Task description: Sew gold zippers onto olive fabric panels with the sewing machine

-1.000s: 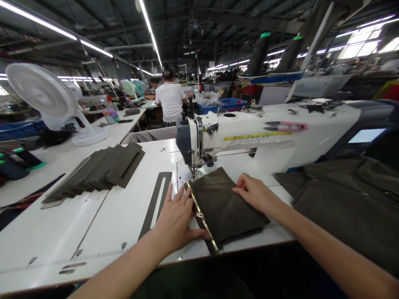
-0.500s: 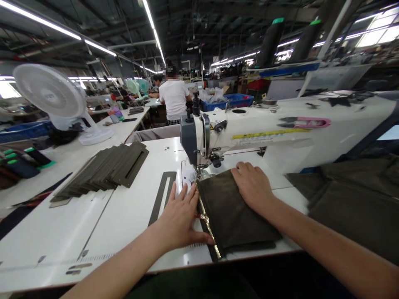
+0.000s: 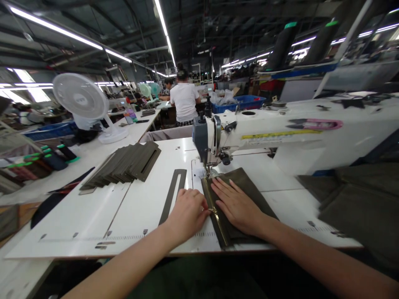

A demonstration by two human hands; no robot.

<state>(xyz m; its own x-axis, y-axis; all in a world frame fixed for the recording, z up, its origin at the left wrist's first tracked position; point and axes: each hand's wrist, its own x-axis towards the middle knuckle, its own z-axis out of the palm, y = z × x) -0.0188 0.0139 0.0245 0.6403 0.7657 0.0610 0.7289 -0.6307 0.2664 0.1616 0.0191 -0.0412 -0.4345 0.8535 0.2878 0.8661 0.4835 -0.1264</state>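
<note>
A dark olive fabric piece (image 3: 252, 189) with a brass zipper (image 3: 219, 220) along its left edge lies on the white table (image 3: 131, 216), its far end under the needle of the sewing machine (image 3: 280, 137). My left hand (image 3: 187, 212) is curled, its fingertips pinched at the zipper's edge near the pull. Just right of the zipper, my right hand (image 3: 238, 204) lies flat on the fabric, fingers stretched toward the presser foot.
A slotted olive strip (image 3: 173, 195) lies left of my hands, and a fanned stack of similar pieces (image 3: 127, 164) sits beyond it. Pink snips (image 3: 314, 123) rest on the machine. An olive fabric pile (image 3: 358, 203) is at right, a fan (image 3: 82, 99) and thread cones (image 3: 46, 160) at left. A person in a white shirt (image 3: 184, 101) stands ahead.
My right hand slid from the fabric's far right corner to just beside the zipper. My left hand went from flat and spread to curled at the zipper. The view shifted left.
</note>
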